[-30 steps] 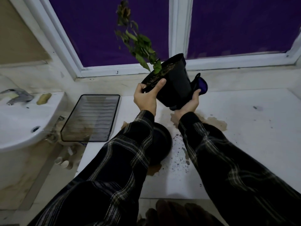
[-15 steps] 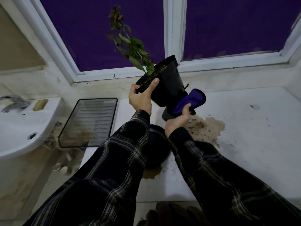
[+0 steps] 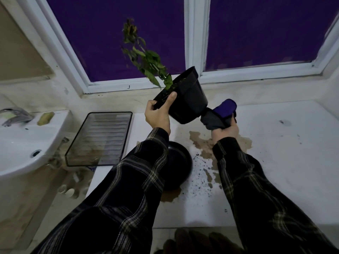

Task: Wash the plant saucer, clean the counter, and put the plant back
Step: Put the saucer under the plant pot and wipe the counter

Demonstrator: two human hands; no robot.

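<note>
My left hand point(image 3: 159, 114) grips the rim of a black plant pot point(image 3: 187, 99), thumb over the soil, and holds it tilted in the air above the counter. A leafy green plant point(image 3: 146, 61) leans out of it to the left. Just right of the pot's base, my right hand point(image 3: 226, 130) holds a blue and grey cloth point(image 3: 220, 114). The black saucer point(image 3: 178, 169) lies on the white counter point(image 3: 284, 162) below, partly hidden by my left sleeve. Brown muddy stains point(image 3: 203, 143) and dark soil specks point(image 3: 203, 180) spread to its right.
A white sink point(image 3: 22, 143) with a chrome tap point(image 3: 15, 115) stands at the left. A dark ribbed tray point(image 3: 102, 138) lies between sink and counter. The window frame point(image 3: 194, 43) runs along the back wall. Small white items point(image 3: 67, 190) lie on the floor below.
The pot has been lifted a bit higher. My right hand with the cloth has come away from the pot's base and now sits to its right.
</note>
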